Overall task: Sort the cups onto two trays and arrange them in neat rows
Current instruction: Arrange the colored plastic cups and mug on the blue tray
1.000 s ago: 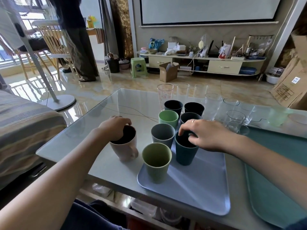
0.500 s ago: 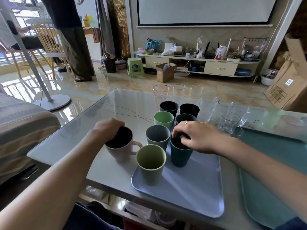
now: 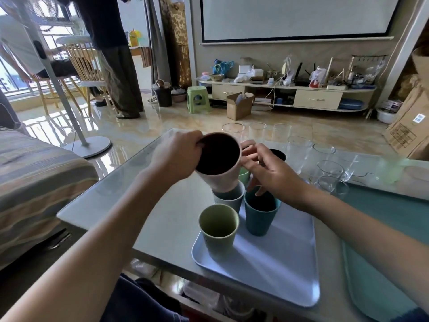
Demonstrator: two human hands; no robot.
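- Mug (image 3: 219, 167), pink with a dark inside, is in the air, tilted, above the grey cup (image 3: 228, 198) on the blue tray (image 3: 278, 270).
- Left hand (image 3: 177, 156) grips the mug's rim at 9 o'clock.
- Right hand (image 3: 270, 171), fingers loosely spread, touches the mug at 3 o'clock, over the teal cup (image 3: 260, 217).
- Green cup (image 3: 218, 230) stands on the tray at the mug's 6 o'clock.
- Glasses (image 3: 329, 170) stand on the table (image 3: 130, 198) at 2 o'clock, beside the green tray (image 3: 383, 252).
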